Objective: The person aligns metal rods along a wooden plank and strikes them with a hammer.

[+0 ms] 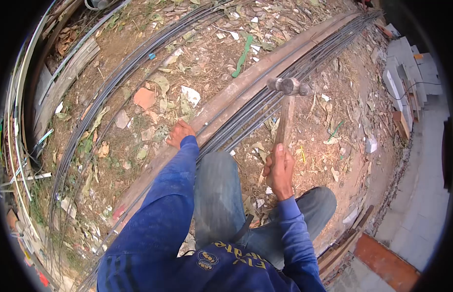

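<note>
Far left: pale pipes point(23, 97), several, uncountable, cut off by the dark rim. Next, one loose bundle of thin rods point(120, 80), curving over littered soil, too tangled to count. One orange shard point(144, 98); right of it, one white shard point(191, 96). Left hand point(181, 135), one, mine, set on one long plank point(226, 99), fingers curled in; their tips are hidden, so I cannot tell what they pinch. Along the plank, one single rod point(246, 92), partly covered by my sleeve. One green strip point(243, 56), beside the plank. Second bundle point(270, 95), dense, number unclear, partly behind my knee. Hammer point(286, 117), one, raised in front of me, head uppermost; right hand point(281, 168), one, mine, fingers wrapped around its handle. Far right: grey blocks point(404, 68), stacked, count uncertain; one red-brown board point(386, 263), its end cut off.
</note>
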Demonstrator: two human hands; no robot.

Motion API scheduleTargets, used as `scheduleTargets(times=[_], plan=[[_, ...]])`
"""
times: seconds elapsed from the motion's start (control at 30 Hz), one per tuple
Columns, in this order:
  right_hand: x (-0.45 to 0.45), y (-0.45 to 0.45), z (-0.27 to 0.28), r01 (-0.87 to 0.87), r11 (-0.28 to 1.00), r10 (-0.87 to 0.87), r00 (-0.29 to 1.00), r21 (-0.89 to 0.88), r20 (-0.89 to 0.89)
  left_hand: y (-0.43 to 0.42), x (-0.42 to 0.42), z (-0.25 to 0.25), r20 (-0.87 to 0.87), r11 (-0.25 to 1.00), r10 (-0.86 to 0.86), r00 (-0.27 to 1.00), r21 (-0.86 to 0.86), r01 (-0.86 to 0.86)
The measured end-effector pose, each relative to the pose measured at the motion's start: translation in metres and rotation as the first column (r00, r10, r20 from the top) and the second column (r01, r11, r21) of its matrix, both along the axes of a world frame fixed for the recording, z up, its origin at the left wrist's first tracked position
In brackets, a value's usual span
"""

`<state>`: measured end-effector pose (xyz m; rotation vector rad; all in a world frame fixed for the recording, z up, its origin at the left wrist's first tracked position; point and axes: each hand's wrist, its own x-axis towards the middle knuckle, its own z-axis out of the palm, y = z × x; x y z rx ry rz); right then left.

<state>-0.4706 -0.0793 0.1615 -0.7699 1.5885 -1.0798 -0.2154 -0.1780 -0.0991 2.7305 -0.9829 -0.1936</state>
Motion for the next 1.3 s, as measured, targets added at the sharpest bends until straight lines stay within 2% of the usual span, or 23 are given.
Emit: scheduleTargets(times=[0.07, 0.13, 0.2, 0.23, 0.27, 0.3, 0.4, 0.43, 0.47, 0.5, 0.57, 0.63, 0.7, 0.83, 0.93, 1.0, 1.07, 1.13, 1.17, 1.2, 1.23, 1.27, 1.3], plan=[[0.006, -0.008, 0.017, -0.030, 0.992, 0.019, 0.996, -0.120, -0.092, 0.004, 0.001, 0.001, 0.018, 1.000, 0.000, 1.000, 0.005, 0.000], [-0.007, -0.033, 0.064, 0.059, 0.940, -0.108, 0.985, -0.336, -0.131, 0.001, 0.004, 0.006, -0.048, 0.999, 0.002, 0.999, 0.037, 0.000], [-0.037, -0.060, 0.130, 0.206, 0.722, -0.263, 0.965, -0.660, 0.013, 0.003, 0.004, 0.003, -0.061, 0.999, 0.010, 0.998, 0.042, -0.008], [-0.050, -0.071, 0.162, 0.240, 0.558, -0.243, 0.963, -0.795, 0.120, 0.005, 0.005, 0.002, -0.065, 1.000, 0.007, 0.998, 0.020, -0.006], [-0.059, -0.082, 0.183, 0.256, 0.416, -0.187, 0.963, -0.873, 0.193, 0.010, 0.004, 0.002, -0.067, 1.000, 0.005, 0.998, 0.025, -0.004], [-0.057, -0.093, 0.186, 0.339, 0.325, -0.251, 0.931, -0.883, 0.266, 0.009, 0.004, 0.001, -0.068, 1.000, 0.001, 0.998, 0.020, 0.000], [-0.015, -0.085, 0.007, 0.384, 0.561, -0.410, 0.899, -0.733, 0.157, 0.005, 0.004, 0.000, -0.058, 0.999, 0.007, 0.998, -0.031, -0.008], [0.012, -0.062, -0.103, 0.384, 0.830, -0.377, 0.921, -0.405, 0.100, 0.006, 0.004, 0.002, -0.049, 0.998, 0.012, 0.999, -0.057, -0.015], [0.039, -0.041, -0.210, 0.255, 0.967, -0.254, 0.966, -0.013, 0.046, 0.003, 0.006, 0.006, -0.057, 0.999, 0.017, 0.998, -0.047, -0.020], [0.039, -0.016, -0.246, 0.027, 0.886, -0.022, 1.000, 0.462, -0.015, 0.012, 0.005, 0.010, -0.071, 1.000, 0.014, 0.997, -0.021, -0.016], [0.035, -0.037, -0.124, 0.178, 0.949, -0.179, 0.984, 0.261, -0.019, -0.001, 0.005, 0.008, -0.083, 0.999, 0.002, 0.997, -0.051, -0.006], [-0.013, -0.043, -0.130, 0.283, 0.937, -0.279, 0.959, 0.203, -0.048, 0.023, -0.002, 0.003, -0.077, 1.000, 0.018, 0.997, 0.014, -0.017], [-0.034, -0.067, -0.066, 0.387, 0.920, -0.388, 0.922, -0.053, 0.007, 0.002, 0.006, 0.005, -0.073, 1.000, 0.015, 0.997, 0.024, -0.013], [-0.058, -0.114, 0.127, 0.428, 0.628, -0.452, 0.880, -0.649, 0.144, 0.006, 0.005, 0.003, -0.052, 0.999, 0.008, 0.999, -0.048, -0.010], [-0.091, -0.142, 0.265, 0.185, 0.229, -0.098, 0.981, -0.956, 0.166, 0.005, 0.006, 0.005, -0.074, 0.999, 0.011, 0.997, -0.052, -0.015], [-0.061, -0.163, 0.294, 0.079, 0.105, 0.115, 0.989, -0.991, 0.091, 0.013, 0.006, 0.007, -0.065, 0.999, 0.020, 0.998, -0.028, -0.022], [-0.063, -0.157, 0.248, -0.025, 0.244, 0.225, 0.974, -0.969, 0.031, 0.008, 0.009, 0.012, -0.095, 1.000, 0.001, 0.995, -0.014, -0.002], [-0.028, -0.126, 0.092, 0.081, 0.562, -0.193, 0.981, -0.823, -0.035, 0.013, 0.006, 0.015, -0.125, 0.999, 0.011, 0.992, -0.043, -0.016], [-0.011, -0.101, -0.011, 0.087, 0.779, -0.229, 0.961, -0.621, -0.152, 0.012, 0.005, 0.007, -0.125, 0.996, 0.020, 0.992, -0.081, -0.030], [-0.002, -0.074, -0.114, -0.022, 0.958, -0.078, 0.940, -0.287, -0.333, 0.007, 0.009, 0.003, -0.117, 0.993, 0.019, 0.993, -0.117, -0.032], [-0.011, -0.047, -0.174, -0.251, 0.964, 0.256, 0.787, 0.087, -0.561, 0.010, 0.010, 0.001, -0.120, 0.995, -0.010, 0.993, -0.096, -0.001], [-0.026, -0.034, -0.185, -0.403, 0.898, 0.407, 0.605, 0.178, -0.684, 0.019, 0.006, -0.002, -0.100, 0.995, -0.016, 0.995, -0.103, 0.005], [-0.017, -0.044, -0.161, -0.466, 0.883, 0.337, 0.554, 0.052, -0.761, 0.000, 0.018, -0.004, -0.056, 0.987, 0.006, 0.998, -0.160, -0.014]])
